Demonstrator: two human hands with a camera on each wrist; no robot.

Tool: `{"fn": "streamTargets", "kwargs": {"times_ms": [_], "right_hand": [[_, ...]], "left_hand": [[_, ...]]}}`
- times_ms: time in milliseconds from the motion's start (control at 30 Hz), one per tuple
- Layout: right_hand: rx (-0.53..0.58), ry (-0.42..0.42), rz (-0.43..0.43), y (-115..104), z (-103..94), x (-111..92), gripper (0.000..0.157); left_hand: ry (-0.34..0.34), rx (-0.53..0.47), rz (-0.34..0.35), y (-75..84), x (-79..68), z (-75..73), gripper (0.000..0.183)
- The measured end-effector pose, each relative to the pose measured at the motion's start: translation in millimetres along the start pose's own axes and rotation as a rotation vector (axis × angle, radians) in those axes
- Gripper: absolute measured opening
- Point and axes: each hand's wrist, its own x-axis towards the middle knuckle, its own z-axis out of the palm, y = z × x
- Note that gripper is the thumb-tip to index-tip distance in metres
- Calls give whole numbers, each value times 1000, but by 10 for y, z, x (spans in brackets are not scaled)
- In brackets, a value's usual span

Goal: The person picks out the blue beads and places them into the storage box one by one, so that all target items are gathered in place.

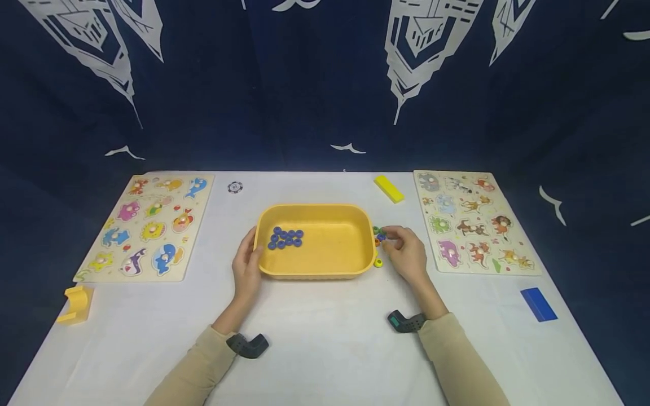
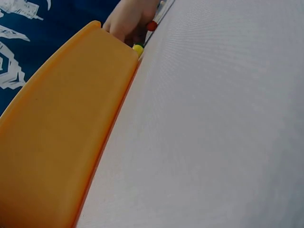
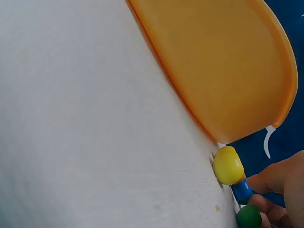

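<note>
In the head view, a yellow tray (image 1: 325,270) holds several blue beads (image 1: 289,242) at the left of its floor. My left hand (image 1: 247,270) grips the tray's left end, its thumb at the rim. Just beyond the right end, my right hand (image 1: 408,254) pinches a blue bead (image 3: 242,191) between thumb and finger, low at the table. Close by are a green bead (image 3: 249,216), an orange bead (image 1: 377,242) and a yellow bead (image 1: 378,263). The left wrist view shows the tray's outer side and a red bead (image 2: 152,25) near the right hand.
Animal puzzle boards lie at left (image 1: 190,248) and right (image 1: 431,225). A yellow block (image 1: 389,189) and a round patterned chip (image 1: 235,187) are behind the tray. Farther out are a curved yellow block (image 1: 78,304) and a blue block (image 1: 539,304). A dark curtain (image 1: 264,113) hangs behind.
</note>
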Motion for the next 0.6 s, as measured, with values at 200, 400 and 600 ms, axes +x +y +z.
{"fn": "streamTargets", "kwargs": {"times_ms": [200,400,600], "right_hand": [[-59,-14,-4,10,43,4,26],[-122,-21,1,3,83,16,24],[-87,70,-13,-108,3,34,21]], "left_hand": [[1,-10,-5,9,8,2,43],[4,-5,10,18,10,-5,42],[8,-10,3,25,6,-6,42]]}}
